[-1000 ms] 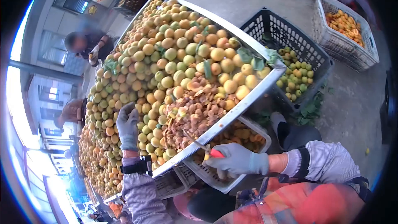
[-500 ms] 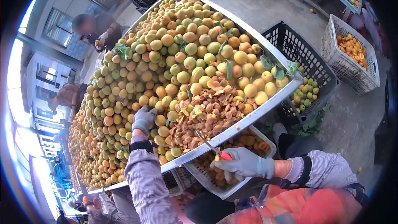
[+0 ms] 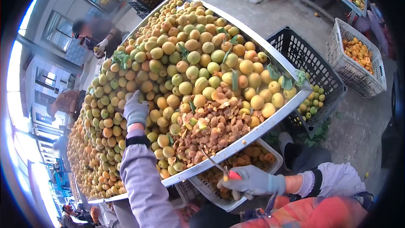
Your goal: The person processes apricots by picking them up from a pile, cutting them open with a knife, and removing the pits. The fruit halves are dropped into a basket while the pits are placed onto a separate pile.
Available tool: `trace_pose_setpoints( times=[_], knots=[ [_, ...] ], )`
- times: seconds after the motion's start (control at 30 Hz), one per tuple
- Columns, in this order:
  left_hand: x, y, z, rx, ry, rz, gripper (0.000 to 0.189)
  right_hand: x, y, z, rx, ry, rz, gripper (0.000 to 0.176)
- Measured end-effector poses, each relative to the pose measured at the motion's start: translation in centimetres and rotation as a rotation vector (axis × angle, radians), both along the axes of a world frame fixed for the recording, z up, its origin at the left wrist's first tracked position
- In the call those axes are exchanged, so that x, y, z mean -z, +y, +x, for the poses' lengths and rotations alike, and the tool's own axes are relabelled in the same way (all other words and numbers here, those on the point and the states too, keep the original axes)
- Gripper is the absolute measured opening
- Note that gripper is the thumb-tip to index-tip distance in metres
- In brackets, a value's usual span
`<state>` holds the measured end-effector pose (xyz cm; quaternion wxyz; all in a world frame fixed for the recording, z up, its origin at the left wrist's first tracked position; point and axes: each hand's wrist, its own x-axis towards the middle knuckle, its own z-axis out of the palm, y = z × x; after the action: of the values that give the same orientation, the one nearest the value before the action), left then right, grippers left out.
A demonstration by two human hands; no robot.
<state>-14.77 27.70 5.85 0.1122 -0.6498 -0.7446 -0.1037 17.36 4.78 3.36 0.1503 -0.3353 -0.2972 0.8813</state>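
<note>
My left hand (image 3: 136, 112), in a grey glove, reaches onto the big heap of yellow-green and orange apricots (image 3: 192, 57). Its fingers are stretched out and touch the fruit, with no fruit visibly gripped. Over the table's near edge, my right hand (image 3: 255, 180), also gloved, is closed around the red handle of a small knife (image 3: 234, 175). The knife's thin blade points up and left, towards a pile of brown apricot pits (image 3: 215, 128) on the table. Below that hand a white crate (image 3: 276, 160) holds halved apricots.
The table's raised metal rim (image 3: 249, 141) runs between me and the fruit. A black crate (image 3: 333, 76) with green fruit stands to the right, beside a white crate (image 3: 358, 78) of cut apricots. Across the table, a gloved person (image 3: 101, 38) handles something small.
My left hand has moved farther up and left across the heap, its fingers stretching out. My right hand has stayed almost in place with the knife, and the view has shifted slightly.
</note>
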Motion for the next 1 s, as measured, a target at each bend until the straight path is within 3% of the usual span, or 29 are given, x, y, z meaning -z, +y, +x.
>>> trace_pose_setpoints(
  times=[0.1, 0.2, 0.4, 0.63, 0.7, 0.73, 0.87, 0.93, 1.0],
  knots=[
    [-1.3, 2.1, 4.0, -0.308, 0.222, -0.317, 0.047, 0.4, 0.5, 0.1, 0.0, -0.039, -0.019, 0.028],
    [-1.3, 4.8, 3.5, -0.378, 0.321, -0.543, 0.053, 0.7, 0.9, 0.7, 0.025, -0.007, -0.078, 0.029],
    [-1.9, 2.5, 3.2, -0.198, 0.422, -0.541, 0.054, 0.5, 1.4, 1.6, 0.039, -0.002, -0.093, 0.029],
    [-1.0, 1.2, 1.0, -0.089, 0.219, -0.522, 0.056, 0.5, 0.8, 1.5, 0.042, 0.004, -0.074, 0.028],
    [-0.3, 1.0, -0.8, -0.15, -0.171, -0.665, 0.053, 0.5, 0.8, 1.1, 0.033, 0.007, -0.055, 0.028],
    [0.5, -0.2, -1.3, -0.027, -0.116, -0.483, 0.05, 0.4, 0.8, 1.0, 0.028, 0.018, -0.045, 0.028],
    [1.3, -3.8, -2.0, 0.078, -0.144, -0.371, 0.044, 0.8, 0.1, 0.4, 0.024, 0.048, -0.01, 0.027],
    [1.2, -5.0, -2.5, 0.135, -0.746, -0.303, 0.043, 0.6, 0.1, 0.5, 0.007, 0.037, -0.007, 0.027],
    [0.2, -6.1, 0.2, 0.137, -0.877, -0.185, 0.041, 0.6, 0.1, 0.5, 0.008, 0.02, 0.002, 0.026]
  ],
)
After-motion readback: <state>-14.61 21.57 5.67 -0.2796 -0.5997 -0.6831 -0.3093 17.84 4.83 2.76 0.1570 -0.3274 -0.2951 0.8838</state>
